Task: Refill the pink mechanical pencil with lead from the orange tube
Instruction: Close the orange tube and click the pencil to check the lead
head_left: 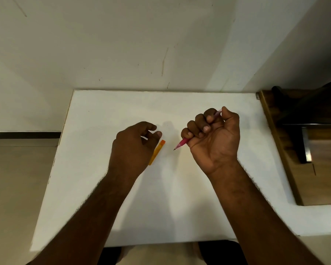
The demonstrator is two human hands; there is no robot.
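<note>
My right hand (213,138) is fisted around the pink mechanical pencil (182,143), palm toward me. The pencil's metal tip points down-left and its back end pokes out above my fingers beside the thumb. The orange lead tube (157,151) lies flat on the white table (180,197), slanting from lower left to upper right. My left hand (134,148) hovers over the tube's left side with fingers loosely curled and apart, thumb close to the tube's cap end. Its fingers do not wrap the tube, and part of the tube is hidden under the hand.
A white wall rises behind the table. Dark wooden furniture (313,150) stands against the table's right edge. The floor (17,178) shows beyond the table's left edge.
</note>
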